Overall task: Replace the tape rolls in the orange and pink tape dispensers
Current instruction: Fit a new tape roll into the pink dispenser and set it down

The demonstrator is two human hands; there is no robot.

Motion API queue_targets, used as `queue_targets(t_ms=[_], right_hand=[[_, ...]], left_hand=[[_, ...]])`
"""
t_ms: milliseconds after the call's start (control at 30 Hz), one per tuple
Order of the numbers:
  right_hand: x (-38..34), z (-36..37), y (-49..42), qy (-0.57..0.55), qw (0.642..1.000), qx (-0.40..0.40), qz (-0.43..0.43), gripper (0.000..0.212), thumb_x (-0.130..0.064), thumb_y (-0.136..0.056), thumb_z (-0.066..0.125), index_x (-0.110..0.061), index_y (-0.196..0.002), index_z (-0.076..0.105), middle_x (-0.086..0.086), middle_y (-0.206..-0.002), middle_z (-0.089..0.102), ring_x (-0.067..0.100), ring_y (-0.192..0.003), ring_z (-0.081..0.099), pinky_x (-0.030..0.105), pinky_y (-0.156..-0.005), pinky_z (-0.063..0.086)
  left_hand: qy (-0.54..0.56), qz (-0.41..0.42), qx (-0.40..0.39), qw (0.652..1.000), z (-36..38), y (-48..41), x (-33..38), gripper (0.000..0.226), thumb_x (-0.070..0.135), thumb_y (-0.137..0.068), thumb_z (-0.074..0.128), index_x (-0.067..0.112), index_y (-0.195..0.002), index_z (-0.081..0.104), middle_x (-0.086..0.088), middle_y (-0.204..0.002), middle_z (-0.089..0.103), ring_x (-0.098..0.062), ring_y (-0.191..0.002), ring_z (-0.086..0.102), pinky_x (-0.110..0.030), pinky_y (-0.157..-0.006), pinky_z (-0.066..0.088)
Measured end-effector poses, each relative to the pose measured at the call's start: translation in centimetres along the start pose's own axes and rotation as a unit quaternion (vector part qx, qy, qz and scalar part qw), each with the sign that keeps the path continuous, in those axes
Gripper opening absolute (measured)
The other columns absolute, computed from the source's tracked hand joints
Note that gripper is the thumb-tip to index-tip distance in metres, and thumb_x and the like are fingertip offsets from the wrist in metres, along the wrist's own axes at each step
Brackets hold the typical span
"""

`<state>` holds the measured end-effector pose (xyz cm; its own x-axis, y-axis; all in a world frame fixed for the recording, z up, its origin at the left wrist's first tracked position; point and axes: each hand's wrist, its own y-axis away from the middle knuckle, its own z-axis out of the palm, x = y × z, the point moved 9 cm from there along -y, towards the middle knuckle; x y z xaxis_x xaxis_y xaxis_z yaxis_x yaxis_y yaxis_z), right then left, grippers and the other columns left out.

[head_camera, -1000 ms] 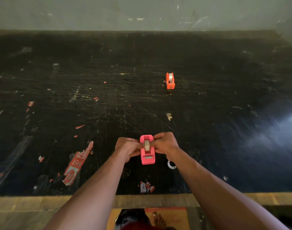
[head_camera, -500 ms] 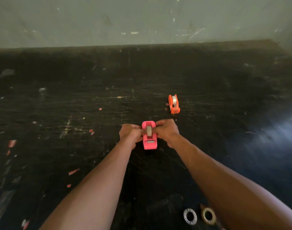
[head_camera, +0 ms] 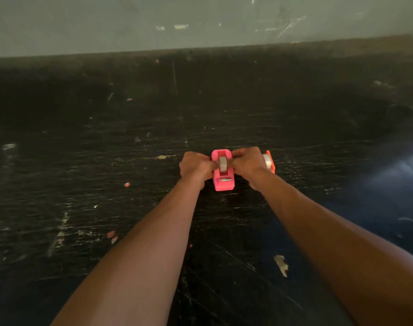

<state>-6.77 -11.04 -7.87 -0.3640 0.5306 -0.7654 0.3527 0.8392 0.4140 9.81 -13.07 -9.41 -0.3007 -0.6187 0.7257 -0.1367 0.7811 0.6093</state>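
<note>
Both hands grip the pink dispenser at frame centre, on the black counter (head_camera: 106, 184).
Left hand (head_camera: 196, 167) is curled against the left side of the pink dispenser (head_camera: 224, 183). A roll (head_camera: 222, 164) sits in its slot. Right hand (head_camera: 247, 164) is curled on the right side. Orange dispenser (head_camera: 270, 162) stands just right, partly hidden behind that hand.

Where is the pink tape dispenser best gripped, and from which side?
Its flat side walls, one hand from each side, as the left hand and right hand hold it. The pink tape dispenser stands upright and the tape roll fills its open top.
</note>
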Motion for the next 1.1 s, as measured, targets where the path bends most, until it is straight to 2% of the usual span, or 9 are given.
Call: queue_targets(t_ms=[100,200,267,400,467,533,700,867,1100], right_hand=[[0.2,0.0,-1.2,0.017,1.000,0.003,0.002,0.022,-0.018,-0.082,0.077,-0.019,-0.103,0.072,-0.004,-0.085,0.069,0.019,-0.091,0.067,0.043,-0.089,0.056],[-0.1,-0.1,-1.4,0.046,0.999,0.009,-0.016,0.036,-0.021,-0.080,0.078,-0.017,-0.115,0.069,0.000,-0.098,0.071,0.019,-0.097,0.066,0.042,-0.092,0.055],[-0.5,-0.5,-0.9,0.062,0.997,0.025,-0.049,0.044,-0.021,-0.080,0.078,-0.017,-0.122,0.063,0.004,-0.109,0.071,0.021,-0.100,0.067,0.042,-0.092,0.055],[-1.9,-0.4,1.4,0.126,0.976,0.043,-0.173,0.029,-0.012,-0.086,0.069,-0.024,-0.108,0.057,0.002,-0.093,0.065,0.019,-0.086,0.065,0.041,-0.077,0.058],[-2.8,0.2,2.8,0.182,0.953,0.041,-0.238,0.022,-0.009,-0.086,0.065,-0.025,-0.101,0.062,0.002,-0.099,0.061,0.018,-0.090,0.061,0.031,-0.075,0.052],[-3.4,1.2,3.4,0.245,0.933,0.015,-0.264,0.025,-0.004,-0.084,0.066,-0.021,-0.102,0.069,0.003,-0.106,0.062,0.017,-0.095,0.059,0.023,-0.077,0.043],[-4.4,0.8,3.2,0.320,0.910,-0.019,-0.263,0.024,-0.008,-0.089,0.064,-0.018,-0.110,0.069,0.006,-0.119,0.060,0.023,-0.106,0.060,0.026,-0.085,0.042],[-4.7,1.4,3.0,0.368,0.891,-0.041,-0.261,0.032,-0.010,-0.088,0.065,-0.019,-0.119,0.064,0.006,-0.123,0.059,0.025,-0.110,0.059,0.038,-0.096,0.049],[-5.9,1.3,2.1,0.422,0.872,-0.064,-0.237,0.020,-0.010,-0.092,0.060,-0.015,-0.109,0.069,0.009,-0.109,0.067,0.027,-0.101,0.063,0.037,-0.086,0.051]], left_hand=[[-0.018,0.013,-0.001,1.000,0.5,-1.1,0.1,0.022,0.010,-0.078,0.088,0.015,-0.080,0.067,-0.016,-0.113,0.074,-0.028,-0.104,0.074,-0.043,-0.090,0.062],[-0.055,0.059,-0.008,0.997,1.0,-1.5,0.6,0.030,0.012,-0.081,0.087,0.012,-0.108,0.074,-0.012,-0.117,0.073,-0.026,-0.107,0.072,-0.043,-0.092,0.061],[-0.104,0.098,-0.009,0.990,1.2,-1.1,1.4,0.034,0.015,-0.084,0.083,0.016,-0.118,0.075,-0.007,-0.115,0.074,-0.022,-0.105,0.072,-0.041,-0.091,0.062],[-0.131,0.087,-0.034,0.987,1.6,-0.9,1.0,0.029,0.017,-0.089,0.079,0.020,-0.117,0.077,-0.006,-0.112,0.076,-0.021,-0.101,0.074,-0.039,-0.092,0.061],[-0.125,0.073,-0.044,0.988,1.5,-1.1,0.5,0.028,0.017,-0.089,0.079,0.019,-0.117,0.077,-0.009,-0.113,0.076,-0.024,-0.103,0.074,-0.040,-0.093,0.061],[-0.120,0.073,-0.045,0.989,1.1,-1.3,0.7,0.029,0.015,-0.090,0.078,0.016,-0.119,0.076,-0.011,-0.114,0.075,-0.026,-0.105,0.073,-0.041,-0.094,0.061],[-0.110,0.081,-0.041,0.990,1.5,-1.2,1.9,0.028,0.011,-0.093,0.074,0.014,-0.120,0.075,-0.012,-0.115,0.075,-0.027,-0.105,0.074,-0.041,-0.093,0.061],[-0.088,0.063,-0.037,0.993,1.4,-1.3,1.3,0.026,0.009,-0.092,0.075,0.013,-0.118,0.076,-0.014,-0.114,0.075,-0.028,-0.103,0.075,-0.042,-0.092,0.062],[-0.078,0.046,-0.045,0.995,1.5,-1.4,1.3,0.028,0.011,-0.092,0.075,0.014,-0.120,0.075,-0.012,-0.114,0.076,-0.023,-0.098,0.077,-0.038,-0.088,0.063]])
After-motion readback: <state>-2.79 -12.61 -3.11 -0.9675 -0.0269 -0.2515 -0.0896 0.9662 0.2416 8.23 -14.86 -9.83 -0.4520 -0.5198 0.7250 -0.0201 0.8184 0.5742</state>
